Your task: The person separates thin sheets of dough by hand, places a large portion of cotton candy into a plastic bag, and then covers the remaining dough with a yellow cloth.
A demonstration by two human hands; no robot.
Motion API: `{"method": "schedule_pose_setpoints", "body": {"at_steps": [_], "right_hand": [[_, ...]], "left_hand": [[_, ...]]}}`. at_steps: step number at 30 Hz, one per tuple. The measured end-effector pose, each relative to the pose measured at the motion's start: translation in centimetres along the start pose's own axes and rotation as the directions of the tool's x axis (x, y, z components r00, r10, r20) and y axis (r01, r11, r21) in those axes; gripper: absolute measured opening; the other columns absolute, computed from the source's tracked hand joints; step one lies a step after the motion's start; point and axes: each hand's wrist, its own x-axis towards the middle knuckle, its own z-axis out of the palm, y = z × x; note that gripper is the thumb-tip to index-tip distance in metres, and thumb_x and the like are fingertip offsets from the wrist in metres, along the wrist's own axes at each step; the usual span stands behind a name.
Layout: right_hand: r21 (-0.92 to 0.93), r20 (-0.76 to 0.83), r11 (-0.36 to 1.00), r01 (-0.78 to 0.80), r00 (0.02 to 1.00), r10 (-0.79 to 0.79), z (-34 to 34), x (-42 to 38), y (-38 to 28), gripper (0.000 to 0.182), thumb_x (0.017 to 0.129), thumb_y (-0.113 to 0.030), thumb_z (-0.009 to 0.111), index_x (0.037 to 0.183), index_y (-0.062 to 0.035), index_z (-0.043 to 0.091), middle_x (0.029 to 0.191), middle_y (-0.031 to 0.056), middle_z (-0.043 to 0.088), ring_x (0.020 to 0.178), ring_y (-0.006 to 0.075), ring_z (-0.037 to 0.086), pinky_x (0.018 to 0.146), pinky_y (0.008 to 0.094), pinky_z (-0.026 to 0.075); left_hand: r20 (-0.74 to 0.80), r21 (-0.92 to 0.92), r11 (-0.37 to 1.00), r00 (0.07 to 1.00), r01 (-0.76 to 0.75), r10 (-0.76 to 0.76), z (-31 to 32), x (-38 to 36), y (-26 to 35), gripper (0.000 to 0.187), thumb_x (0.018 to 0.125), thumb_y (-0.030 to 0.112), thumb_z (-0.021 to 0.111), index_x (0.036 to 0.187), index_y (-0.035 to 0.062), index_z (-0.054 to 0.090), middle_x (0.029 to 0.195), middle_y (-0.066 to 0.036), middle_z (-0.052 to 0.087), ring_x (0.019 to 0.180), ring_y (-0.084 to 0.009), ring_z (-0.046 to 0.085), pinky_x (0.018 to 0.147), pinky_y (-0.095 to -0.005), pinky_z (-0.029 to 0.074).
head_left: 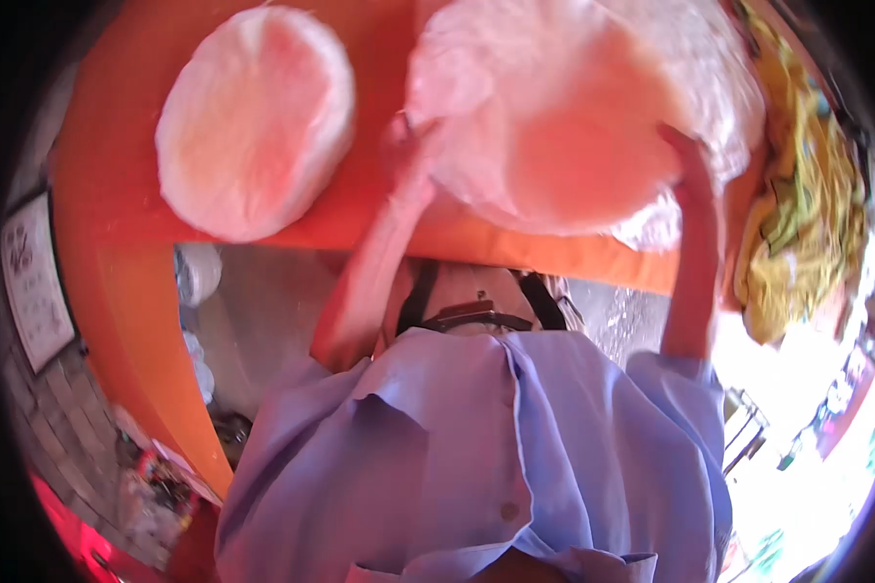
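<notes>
A thick round pale bundle (598, 136), pinkish in the middle, lies on the orange tabletop in front of me. Crinkled clear plastic (472, 73) surrounds it. At its left edge my left hand (413, 151) is closed on the plastic, its fingers blurred and partly covered. My right hand (688, 160) grips the right edge, with a fingertip over the pale face and the other fingers hidden behind the plastic. To the left lies a second thick round pale bundle (256, 124), touched by neither hand. What either bundle contains I cannot make out.
The orange tabletop (379, 209) bends round to my left as an orange side panel (136, 321). A crumpled yellow cloth (802, 194) lies at the right. A framed sheet (37, 282) stands against the brick wall at far left. Bright daylight washes out the lower right.
</notes>
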Motion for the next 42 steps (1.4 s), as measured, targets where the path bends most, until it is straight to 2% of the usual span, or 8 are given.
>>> {"method": "schedule_pose_setpoints", "body": {"at_steps": [11,21,25,28,32,33,40,42], "right_hand": [[0.46,0.199,0.859,0.226,0.916,-0.348,20.9,4.4,-27.9,0.027,0.084,-0.018,0.061,0.101,0.0026,0.066,0.096,0.0126,0.067,0.09,0.0213,0.064,0.084,0.034,0.048],[0.152,0.438,0.942,-0.299,0.875,0.207,43.1,3.1,-10.5,0.031,0.075,-0.019,0.072,0.094,0.0044,0.063,0.076,0.0072,0.064,0.055,0.0117,0.056,0.05,0.0231,0.05],[-0.351,0.4,0.936,0.007,0.905,0.143,41.3,3.9,-12.0,0.052,0.075,-0.036,0.071,0.109,0.0015,0.061,0.093,0.0143,0.065,0.087,0.0245,0.064,0.072,0.04,0.053],[-0.42,0.202,0.593,0.687,0.708,-0.677,40.7,4.8,-13.1,0.062,0.073,-0.043,0.076,0.117,-0.0028,0.058,0.09,0.017,0.067,0.08,0.028,0.067,0.066,0.038,0.053],[-0.6,0.33,0.751,0.275,0.94,-0.081,43.5,3.2,-14.2,0.074,0.079,-0.031,0.067,0.135,0.0065,0.036,0.111,0.0234,0.062,0.102,0.0357,0.061,0.089,0.0457,0.047],[-0.578,0.185,0.546,0.606,0.749,-0.636,46.5,5.9,-3.8,0.088,0.078,-0.035,0.066,0.142,0.0035,0.02,0.117,0.0272,0.057,0.109,0.0422,0.056,0.092,0.05,0.044],[-0.533,0.394,0.791,0.3,0.915,-0.082,43.9,4.8,-11.3,0.081,0.079,-0.034,0.065,0.141,0.0006,0.026,0.117,0.0252,0.058,0.107,0.0409,0.057,0.092,0.048,0.045],[-0.492,0.195,0.684,0.539,0.833,-0.517,43.2,3.4,-12.3,0.068,0.079,-0.036,0.065,0.131,-0.0005,0.038,0.104,0.0214,0.062,0.091,0.0377,0.061,0.079,0.0472,0.048]], "left_hand": [[-0.233,0.038,0.979,0.951,-0.198,0.201,-13.3,-0.3,23.4,0.031,0.081,0.006,0.066,0.111,0.0009,0.061,0.1,-0.006,0.065,0.092,-0.0162,0.062,0.079,-0.0277,0.05],[-0.476,0.289,0.953,0.849,-0.096,0.23,-36.2,0.1,20.5,0.046,0.083,0.001,0.063,0.126,-0.003,0.048,0.114,-0.012,0.06,0.103,-0.0208,0.06,0.09,-0.0343,0.049],[-0.566,0.373,0.928,0.797,0.02,0.21,-37.2,-1.7,21.1,0.049,0.081,0.004,0.067,0.125,-0.005,0.048,0.112,-0.012,0.061,0.1,-0.0198,0.06,0.085,-0.0328,0.049],[-0.546,0.197,0.98,0.827,-0.028,0.134,-38.1,-1.5,20.4,0.048,0.085,0.009,0.065,0.127,-0.0052,0.047,0.118,-0.012,0.059,0.103,-0.0203,0.059,0.084,-0.033,0.05],[-0.531,0.163,0.972,0.815,-0.17,0.232,-32.3,-1.6,18.3,0.04,0.092,0.017,0.059,0.126,-0.0035,0.05,0.122,-0.011,0.057,0.106,-0.0204,0.059,0.084,-0.0349,0.05],[-0.513,0.224,0.949,0.801,-0.222,0.308,-30.9,-1.5,17.8,0.039,0.093,0.017,0.058,0.125,-0.0028,0.051,0.122,-0.011,0.058,0.105,-0.0205,0.059,0.084,-0.035,0.05],[-0.461,0.286,0.899,0.775,-0.331,0.432,-34.0,-1.0,14.2,0.031,0.092,0.013,0.06,0.12,0.0012,0.055,0.114,-0.008,0.061,0.096,-0.019,0.061,0.08,-0.0341,0.052],[-0.394,0.27,0.947,0.878,-0.173,0.273,-42.9,-0.9,12.6,0.031,0.089,0.011,0.063,0.117,0.0005,0.055,0.111,-0.008,0.061,0.095,-0.0188,0.06,0.082,-0.0319,0.05]]}}
